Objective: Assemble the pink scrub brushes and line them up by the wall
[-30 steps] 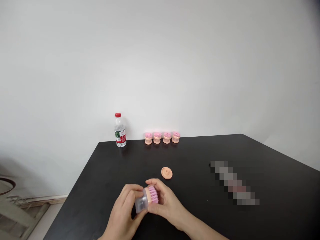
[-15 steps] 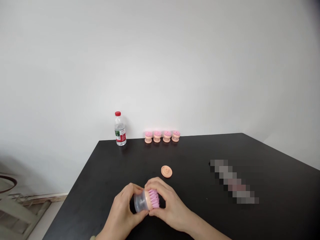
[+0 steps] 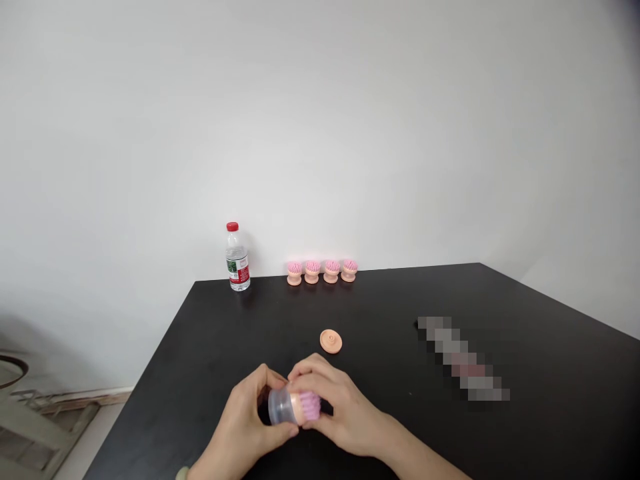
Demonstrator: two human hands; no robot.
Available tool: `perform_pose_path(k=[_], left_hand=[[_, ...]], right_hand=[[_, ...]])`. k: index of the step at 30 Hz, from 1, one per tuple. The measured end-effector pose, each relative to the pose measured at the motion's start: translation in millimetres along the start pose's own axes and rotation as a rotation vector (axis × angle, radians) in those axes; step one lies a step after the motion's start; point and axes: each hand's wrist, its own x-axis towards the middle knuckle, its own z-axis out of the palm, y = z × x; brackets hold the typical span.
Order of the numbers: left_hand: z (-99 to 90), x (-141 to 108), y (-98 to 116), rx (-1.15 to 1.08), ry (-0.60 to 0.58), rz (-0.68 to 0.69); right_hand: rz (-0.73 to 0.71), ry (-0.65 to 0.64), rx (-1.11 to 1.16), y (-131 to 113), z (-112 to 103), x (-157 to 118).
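Observation:
Between my hands, just above the near part of the table, a small scrub brush [image 3: 299,406] lies on its side, its pink bristles to the right and a clear cup-shaped body to the left. My left hand [image 3: 249,415] is closed round the clear body with thumb and fingers. Fingers and thumb of my right hand [image 3: 338,405] grip the peach ring and bristle end. Beyond the hands, a round peach cap [image 3: 331,341] with a small central knob rests flat on the table, apart from both hands.
Several finished-looking pink-bristled brushes [image 3: 321,272] stand in a row against the wall. Left of them is a water bottle [image 3: 238,260] with a red cap. A blurred-out long object [image 3: 463,360] lies on the right of the black table [image 3: 380,320]. Low at left stands a greenish frame [image 3: 30,427].
The right hand has turned slightly at the bristle end, and the brush has rotated a little with it. Both hands keep their hold. The view has shifted slightly.

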Motion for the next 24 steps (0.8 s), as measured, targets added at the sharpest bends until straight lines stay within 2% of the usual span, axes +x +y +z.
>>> perform_pose_path(k=[2,5,7,9,11,13,15,17,21,24], left_hand=[[-2.8,-1.1,4.4,-0.293,-0.149,-0.14],[-8.0,-4.7,9.7,-0.665,-0.38,-0.368],[-12.3,-6.7,10.1,-0.763,-0.446,-0.457],[-17.0,-7.1,8.0,-0.76,-0.486,-0.464],[-19.9,-5.6,5.8,-0.716,-0.495,-0.371],[-19.0,-1.8,6.0,-0.654,-0.433,-0.244],[-13.5,4.2,9.8,-0.548,-0.321,-0.169],[-4.6,12.3,16.0,-0.313,-0.213,-0.139],[17.0,35.6,25.4,0.316,-0.053,-0.023],[33.1,58.4,24.1,0.448,-0.014,0.027]], right_hand=[[-0.173,-0.055,-0.067,-7.2,-4.9,-1.6],[-0.326,-0.12,-0.104,-21.2,-8.0,-6.1],[-0.387,-0.111,-0.126,-28.5,-11.4,-9.5],[-0.398,-0.034,-0.16,-29.9,-20.1,-11.5],[-0.254,0.086,-0.198,-24.0,-35.4,-11.1],[0.043,0.2,-0.244,-11.8,-55.5,-9.4],[0.353,0.23,-0.336,4.5,-76.1,-8.6],[0.533,0.184,-0.444,22.1,-92.4,-9.7],[0.639,0.113,-0.551,52.1,-101.8,-13.7],[0.643,0.122,-0.591,65.4,-91.3,-13.6]])
